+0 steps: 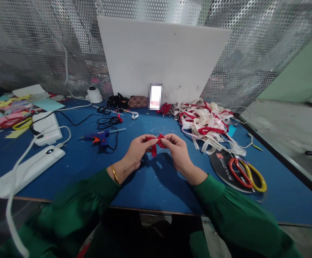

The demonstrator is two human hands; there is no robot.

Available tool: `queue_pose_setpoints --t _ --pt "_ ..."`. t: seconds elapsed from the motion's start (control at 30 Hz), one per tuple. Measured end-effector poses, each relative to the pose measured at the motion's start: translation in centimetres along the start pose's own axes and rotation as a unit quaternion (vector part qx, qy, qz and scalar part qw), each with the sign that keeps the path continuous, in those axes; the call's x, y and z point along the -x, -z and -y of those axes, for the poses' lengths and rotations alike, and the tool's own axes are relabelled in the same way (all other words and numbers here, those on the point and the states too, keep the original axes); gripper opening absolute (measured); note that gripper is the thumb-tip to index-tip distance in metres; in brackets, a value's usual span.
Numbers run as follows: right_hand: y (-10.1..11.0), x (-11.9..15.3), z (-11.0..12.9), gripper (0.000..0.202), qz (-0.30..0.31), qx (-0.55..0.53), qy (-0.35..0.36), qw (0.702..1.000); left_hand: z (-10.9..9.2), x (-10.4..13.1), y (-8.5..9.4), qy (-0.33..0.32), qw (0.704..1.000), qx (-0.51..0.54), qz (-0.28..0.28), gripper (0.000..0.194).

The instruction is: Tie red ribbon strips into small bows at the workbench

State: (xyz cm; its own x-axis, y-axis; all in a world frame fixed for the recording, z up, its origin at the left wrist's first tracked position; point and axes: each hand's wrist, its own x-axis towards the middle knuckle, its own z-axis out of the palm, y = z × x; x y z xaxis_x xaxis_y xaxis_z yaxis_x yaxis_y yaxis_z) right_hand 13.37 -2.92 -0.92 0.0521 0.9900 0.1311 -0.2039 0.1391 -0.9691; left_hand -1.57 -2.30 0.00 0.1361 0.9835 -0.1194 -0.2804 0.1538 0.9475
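Red ribbon (154, 149) pinched between fingertips of both hands, left (142, 145) and right (176, 147); its gripped folds hidden by fingers, exact shape unclear.

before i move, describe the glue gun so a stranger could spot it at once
On the blue table, look left of the left hand, short of the white box. The glue gun lies there, the only dark blue tool with an orange trigger.

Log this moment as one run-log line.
left hand: pinching red ribbon | right hand: pinching red ribbon | glue gun: on table, left side | scissors: on black disc, right side
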Motion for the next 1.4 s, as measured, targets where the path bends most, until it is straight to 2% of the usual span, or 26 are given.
queue_pose_setpoints --t 0.13,0.23,0.37,0.43,0.57,0.77,0.9,1.03,1.2,1.4 --pt "-0.19 0.23 0.23 0.024 0.030 -0.003 -0.013 0.999 0.04 0.11 -0.13 -0.031 0.999 -0.042 -0.011 0.025" --pt "-0.19 0.22 0.28 0.024 0.048 0.007 -0.023 0.999 -0.12 0.25 -0.27 -0.069 0.994 -0.075 -0.025 0.028" --pt "-0.02 -0.06 0.23 0.024 0.004 0.000 -0.011 1.000 -0.21 0.25 -0.29 -0.054 0.997 -0.051 -0.017 0.035" --pt "0.05 -0.17 0.20 0.023 -0.014 -0.008 -0.003 1.000 -0.16 0.17 -0.19 -0.043 0.998 -0.048 -0.020 0.033" --pt "0.15 -0.20 0.08 0.020 -0.011 0.001 0.012 1.000 -0.05 0.00 0.06 -0.054 0.997 -0.052 -0.036 0.025" --pt "0.62 -0.20 0.09 0.016 0.004 0.087 0.072 0.994 -0.15 0.07 0.03 -0.083 0.992 -0.089 -0.029 0.019" --pt "0.66 -0.17 0.24 0.017 0.016 0.128 0.059 0.990 -0.26 0.32 -0.18 -0.109 0.984 -0.141 0.000 0.016" --pt "0.55 -0.11 0.29 0.018 0.030 0.115 0.036 0.992 -0.22 0.44 -0.24 -0.119 0.978 -0.168 0.025 0.015" --pt "0.58 -0.01 0.35 0.018 0.035 0.094 0.039 0.994 0.06 0.23 -0.08 -0.121 0.977 -0.174 0.019 0.016" --pt "0.37 -0.17 0.37 0.019 -0.011 0.049 0.019 0.999 0.18 0.25 -0.16 -0.115 0.978 -0.173 0.007 0.016"
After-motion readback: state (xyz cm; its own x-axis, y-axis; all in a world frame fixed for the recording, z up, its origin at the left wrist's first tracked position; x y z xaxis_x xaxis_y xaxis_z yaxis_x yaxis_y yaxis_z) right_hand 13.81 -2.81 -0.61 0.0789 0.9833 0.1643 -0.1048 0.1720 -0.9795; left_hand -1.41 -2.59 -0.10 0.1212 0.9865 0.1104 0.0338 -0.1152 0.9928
